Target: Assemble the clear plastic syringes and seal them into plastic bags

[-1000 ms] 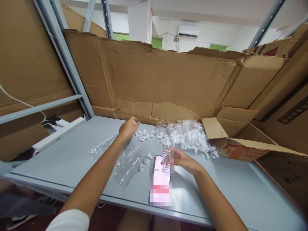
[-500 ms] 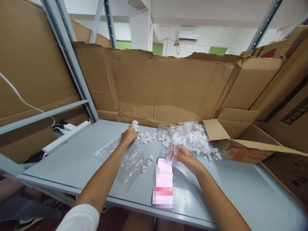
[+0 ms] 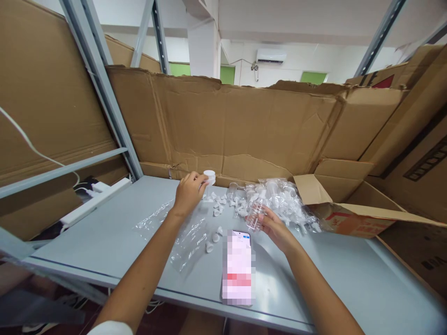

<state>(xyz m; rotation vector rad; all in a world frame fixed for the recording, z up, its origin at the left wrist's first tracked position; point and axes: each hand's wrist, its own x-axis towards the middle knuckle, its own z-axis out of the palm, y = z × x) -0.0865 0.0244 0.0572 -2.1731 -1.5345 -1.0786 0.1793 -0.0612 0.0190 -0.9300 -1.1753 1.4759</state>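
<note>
My left hand (image 3: 190, 190), above the back of the grey table, pinches a small container with a white lid (image 3: 210, 175); its lower part is hard to make out. On the right, my right hand (image 3: 274, 224) has its fingers closed around a clear ribbed plastic bottle (image 3: 255, 217), which is tilted. Loose white plastic pieces (image 3: 217, 204) lie between the hands, with a few more white pieces (image 3: 210, 245) nearer me. Just behind the bottle is a heap of clear bags with white parts (image 3: 282, 197).
A lit phone (image 3: 239, 267) lies near the front edge. A flat clear bag (image 3: 190, 239) rests under my left forearm. An open cardboard box (image 3: 349, 218) stands at right, a power strip (image 3: 96, 197) at left. A cardboard wall (image 3: 244, 125) closes the back.
My left hand has moved right and slightly up with the white-lidded container, turning its lid toward me. The bottle in my right hand has tipped from nearly upright to tilted.
</note>
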